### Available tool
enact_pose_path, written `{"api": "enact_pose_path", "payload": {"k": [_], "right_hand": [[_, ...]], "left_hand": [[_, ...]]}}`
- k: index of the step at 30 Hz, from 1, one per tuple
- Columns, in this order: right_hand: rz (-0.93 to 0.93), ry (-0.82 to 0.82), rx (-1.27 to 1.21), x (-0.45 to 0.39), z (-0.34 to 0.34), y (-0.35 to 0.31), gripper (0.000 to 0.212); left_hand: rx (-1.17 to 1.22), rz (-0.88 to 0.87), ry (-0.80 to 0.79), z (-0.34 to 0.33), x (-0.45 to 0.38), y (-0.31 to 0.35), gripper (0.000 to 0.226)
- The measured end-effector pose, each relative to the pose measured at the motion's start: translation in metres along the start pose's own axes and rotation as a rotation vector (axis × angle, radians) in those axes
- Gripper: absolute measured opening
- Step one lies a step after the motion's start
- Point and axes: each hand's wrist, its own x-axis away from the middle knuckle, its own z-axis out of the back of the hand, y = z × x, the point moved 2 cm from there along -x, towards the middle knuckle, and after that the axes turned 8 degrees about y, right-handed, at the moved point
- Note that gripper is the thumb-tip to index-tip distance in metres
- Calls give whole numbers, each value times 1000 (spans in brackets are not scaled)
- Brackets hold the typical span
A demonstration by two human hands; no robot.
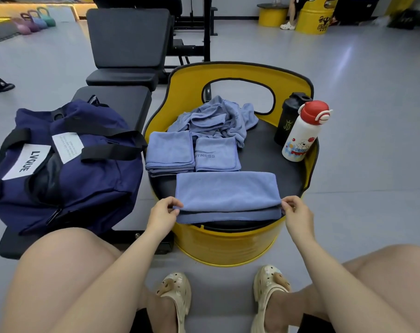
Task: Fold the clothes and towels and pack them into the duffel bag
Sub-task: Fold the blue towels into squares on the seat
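Observation:
A blue towel (pixel 227 192), folded over lengthwise, lies across the front of the yellow barrel seat (pixel 230 246). My left hand (pixel 163 213) pinches its near left corner and my right hand (pixel 294 210) pinches its near right corner. Behind it sit two folded blue towels, one at the left (pixel 169 151) and one printed FITNESS (pixel 216 153). A crumpled heap of blue cloth (pixel 218 117) lies at the back of the seat. The navy duffel bag (pixel 67 164), labelled LVQUE, rests on a black bench to the left, its top gaping slightly.
A black shaker bottle (pixel 288 116) and a white bottle with a red cap (pixel 302 133) stand on the seat's right side. A black bench (pixel 122 104) and an incline bench (pixel 128 37) are behind the bag. My knees and sandalled feet are below. Kettlebells (pixel 34 20) line the far left.

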Motion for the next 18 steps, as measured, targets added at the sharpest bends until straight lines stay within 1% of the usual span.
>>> {"api": "enact_pose_path", "payload": {"k": [3,6,8,10,12,15,18], "right_hand": [[-49,-3,-67,5,-3,0,10],[-133,8,-149,5,-9,-1,13],[-210,28,-188,1,-13,1,20],[-323,39,-252,-2,-16,4,31],[-454,8,-337,-4,-19,5,38],[-550,-63,-378,-3,-21,5,33],[-533,14,-356,-4,-17,0,20]], "left_hand": [[114,138,26,-3,-1,-2,22],[317,282,104,-7,-1,-2,3],[466,419,133,-11,-1,-1,22],[582,563,99,-17,0,0,39],[651,665,54,-21,4,4,44],[656,709,52,-23,6,6,41],[654,695,56,-23,4,10,31]]}}
